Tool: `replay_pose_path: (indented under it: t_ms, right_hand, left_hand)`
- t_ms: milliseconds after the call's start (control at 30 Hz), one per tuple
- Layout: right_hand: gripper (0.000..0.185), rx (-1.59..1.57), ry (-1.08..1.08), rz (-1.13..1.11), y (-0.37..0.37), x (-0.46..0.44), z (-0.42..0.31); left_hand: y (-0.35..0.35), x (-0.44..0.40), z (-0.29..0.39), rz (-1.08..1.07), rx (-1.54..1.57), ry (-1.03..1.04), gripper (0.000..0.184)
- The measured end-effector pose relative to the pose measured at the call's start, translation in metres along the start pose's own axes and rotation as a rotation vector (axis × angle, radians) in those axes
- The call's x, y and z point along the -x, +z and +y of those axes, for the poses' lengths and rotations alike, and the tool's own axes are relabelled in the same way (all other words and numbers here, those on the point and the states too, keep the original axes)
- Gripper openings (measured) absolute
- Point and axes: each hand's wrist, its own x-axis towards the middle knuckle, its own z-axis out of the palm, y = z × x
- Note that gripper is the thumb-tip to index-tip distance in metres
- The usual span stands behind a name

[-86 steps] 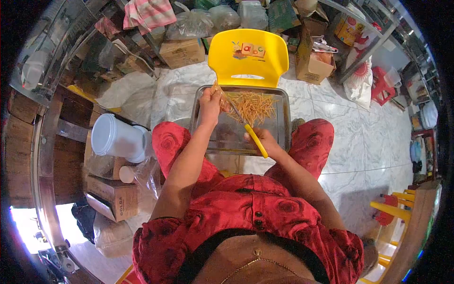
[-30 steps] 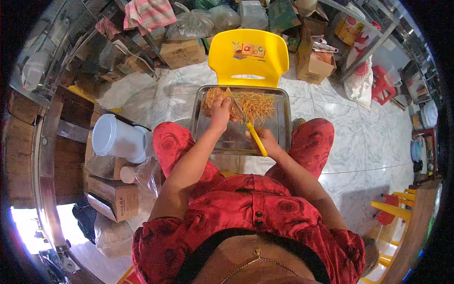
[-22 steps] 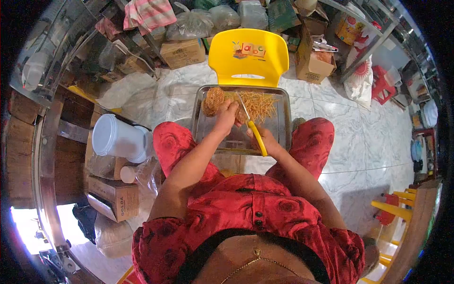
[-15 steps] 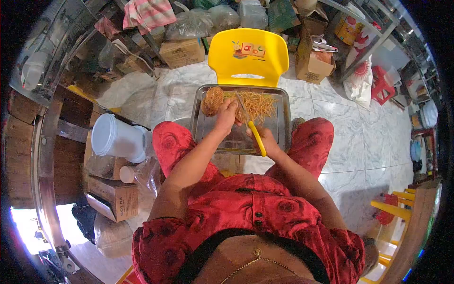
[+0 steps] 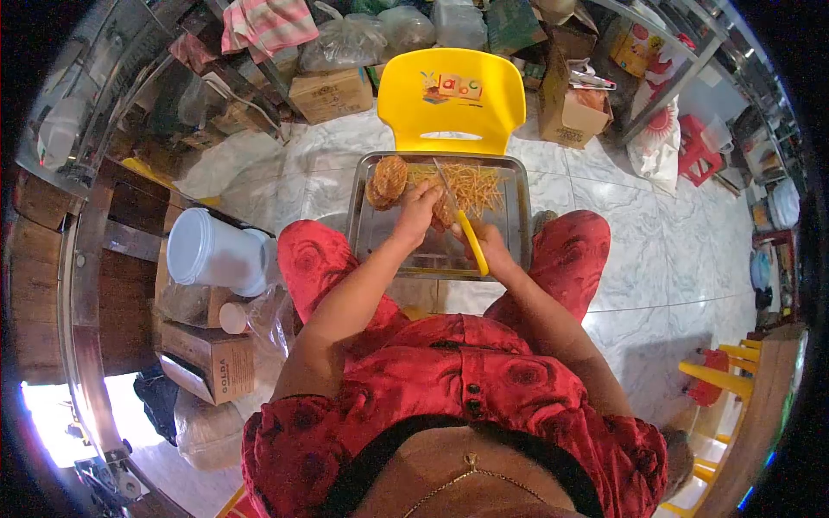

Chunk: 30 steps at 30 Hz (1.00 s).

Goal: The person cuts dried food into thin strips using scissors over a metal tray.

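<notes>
My left hand (image 5: 418,212) is closed on a flat brown piece of food (image 5: 444,211), which looks like a fried patty; its exact kind I cannot make out. A pair of scissors (image 5: 471,243) with yellow handles is in my right hand (image 5: 492,249), the blades pointing away from me beside that piece. Both hands are over a metal tray (image 5: 355,233). Several whole brown patties (image 5: 388,180) are stacked at the tray's far left. A heap of thin golden-brown strips (image 5: 479,183) covers its far right part, beyond the blades.
A yellow chair (image 5: 453,91) stands behind the tray. On my left are a white bucket (image 5: 192,246) and a cardboard box (image 5: 226,367). More boxes and plastic bags (image 5: 347,43) line the back, with a red stool (image 5: 695,154) at the far right.
The scissors have shifted slightly, their handles looking a little more closed. My hands stay over the tray, gripping the same things. The view has moved slightly.
</notes>
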Motion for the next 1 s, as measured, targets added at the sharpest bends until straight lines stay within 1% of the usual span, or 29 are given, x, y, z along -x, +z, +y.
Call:
replay_pose_path:
  t_ms: [67,100,167,200,267,300,333,400,433,467,500,533,567,600,633,667,700,733,767,800,833,867,933,1000]
  right_hand:
    - [0.047,0.066,0.036,0.069,-0.003,-0.004,0.003]
    - [0.047,0.061,0.043,0.067,-0.007,-0.006,0.005]
    - [0.044,-0.269,0.117,0.148,-0.016,-0.010,0.006]
    - [0.044,-0.272,0.126,0.147,-0.019,-0.008,0.001]
    - [0.042,-0.357,0.152,0.270,-0.029,-0.005,-0.012]
    - [0.036,-0.479,0.195,0.271,-0.032,-0.007,-0.007]
    - [0.036,-0.479,0.191,0.272,-0.033,-0.009,0.001]
    - [0.029,-0.334,0.298,0.260,-0.033,-0.016,0.020]
    - [0.029,-0.330,0.287,0.255,-0.034,-0.017,0.029]
    - [0.032,-0.042,0.202,0.235,-0.033,-0.018,0.040]
    - [0.035,0.247,0.104,0.208,-0.033,-0.021,0.053]
    - [0.036,0.485,-0.083,0.271,-0.033,-0.027,0.074]
    - [0.029,0.507,0.171,0.087,-0.035,-0.017,0.035]
    - [0.027,0.523,0.093,0.120,-0.030,-0.018,0.044]
    - [0.029,0.536,0.011,0.143,-0.031,-0.020,0.056]
    - [0.029,0.587,0.043,0.090,-0.032,-0.024,0.055]
    - [0.031,0.648,0.071,0.028,-0.034,-0.030,0.056]
    - [0.031,0.486,0.020,-0.038,-0.041,-0.030,0.062]
    - [0.032,0.328,-0.011,-0.112,-0.041,-0.038,0.061]
    - [0.032,0.346,-0.030,-0.191,-0.027,-0.045,0.055]
    - [0.032,0.370,-0.043,-0.287,-0.008,-0.051,0.052]
    - [0.032,0.387,-0.045,-0.376,0.006,-0.045,0.053]
    - [0.032,0.414,-0.055,-0.533,0.029,-0.028,0.058]
    - [0.032,0.463,-0.047,-0.664,0.033,-0.014,0.066]
  left_hand:
    - [-0.001,0.005,0.020,0.019,-0.065,-0.087,0.023]
    - [-0.007,0.003,0.022,0.021,-0.067,-0.095,0.023]
    - [-0.021,-0.007,0.027,0.096,-0.240,-0.173,0.022]
    - [-0.029,-0.010,0.023,0.097,-0.241,-0.182,0.022]
    - [-0.042,-0.017,0.006,0.096,-0.442,-0.304,0.019]
    - [-0.043,-0.016,0.002,0.064,-0.478,-0.279,0.021]
    - [-0.040,-0.012,0.000,0.063,-0.478,-0.276,0.021]
    - [-0.033,-0.010,-0.005,0.053,-0.801,-0.302,0.030]
    - [-0.064,-0.031,-0.063,0.040,-0.967,0.062,0.042]
    - [-0.060,-0.031,-0.051,0.059,-0.965,0.073,0.042]
    - [-0.051,-0.024,-0.032,0.055,-1.105,0.136,0.045]
    - [-0.045,-0.019,-0.014,0.062,-1.247,0.194,0.048]
    - [-0.042,-0.019,-0.002,0.002,-1.165,0.288,0.045]
    - [-0.031,-0.017,0.019,-0.048,-1.191,0.328,0.041]
    - [-0.016,-0.012,0.048,-0.089,-1.219,0.362,0.037]
    - [0.006,0.004,0.090,-0.226,-1.103,0.178,0.034]
    - [0.013,-0.006,0.071,-0.292,-1.005,0.285,0.029]
    - [0.032,-0.009,0.080,-0.577,-1.014,0.620,0.029]
    - [0.054,0.010,0.114,-0.614,-1.014,0.599,0.027]
    - [0.076,0.025,0.152,-0.869,-1.112,0.588,0.028]
    - [0.093,0.039,0.159,-0.911,-1.081,0.502,0.025]
    - [0.113,0.043,0.161,-1.125,-1.105,0.778,0.038]
    - [0.159,0.040,0.135,-1.510,-0.974,1.420,0.028]
    - [0.157,0.052,0.125,-1.397,-0.983,1.348,0.027]
